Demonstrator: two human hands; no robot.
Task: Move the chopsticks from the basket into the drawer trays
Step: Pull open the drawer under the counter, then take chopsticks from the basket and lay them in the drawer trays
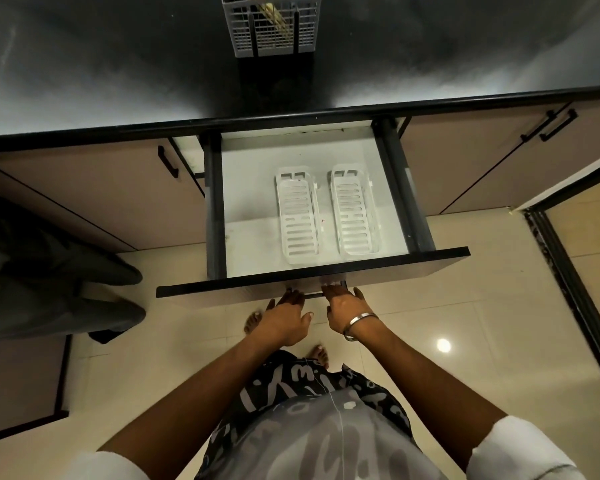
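Head view looks steeply down, and the grey plastic lattice basket [272, 27] on the dark glossy surface [118, 64] is cut off by the top edge, so only its lower part shows. Inside it a few pale wooden chopsticks [274, 13] lean at a slant; their upper ends run out of frame and their number is hard to make out. Below the surface edge, the white-lined drawer with a dark front panel [312, 277] stands pulled out, and two white slotted plastic trays [297, 216] lie side by side on its floor, apart from each other, holding nothing. Both hands are at the thin dark handle bar [314, 295] on the drawer front. The left hand [288, 315] reaches it with fingers bent at the bar, though the fingertips are hidden beneath the panel. The right hand [347, 311], a silver bangle [359, 325] on its wrist, curls its fingers over the bar and grips it.
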